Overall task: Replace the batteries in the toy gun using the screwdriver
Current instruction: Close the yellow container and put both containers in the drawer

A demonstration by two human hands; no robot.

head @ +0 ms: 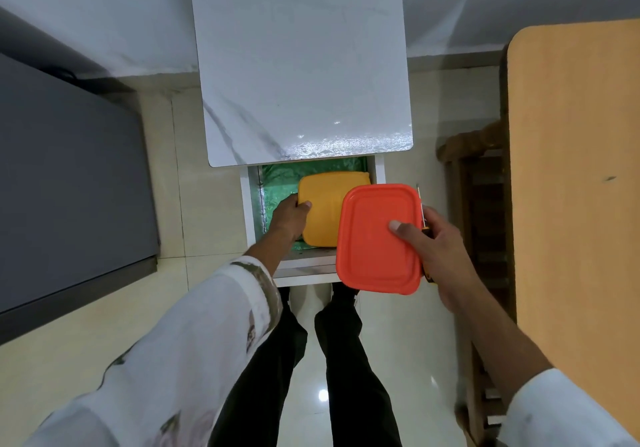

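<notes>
My right hand (434,242) holds an orange-red lidded box (375,238) in front of the open drawer, thumb on its lid. A screwdriver (423,219) with a thin shaft and a yellow-black handle is held in the same hand, behind the box. My left hand (289,216) reaches into the open drawer (250,204) and grips the left edge of a yellow lidded box (323,204) lying on the drawer's green lining. No toy gun or batteries show.
The drawer belongs to a small white marble-look table (301,65) straight ahead. A dark grey cabinet top (65,183) lies at the left, a tan tabletop (575,187) with a wooden chair (481,204) beside it at the right. My legs stand on pale floor tiles.
</notes>
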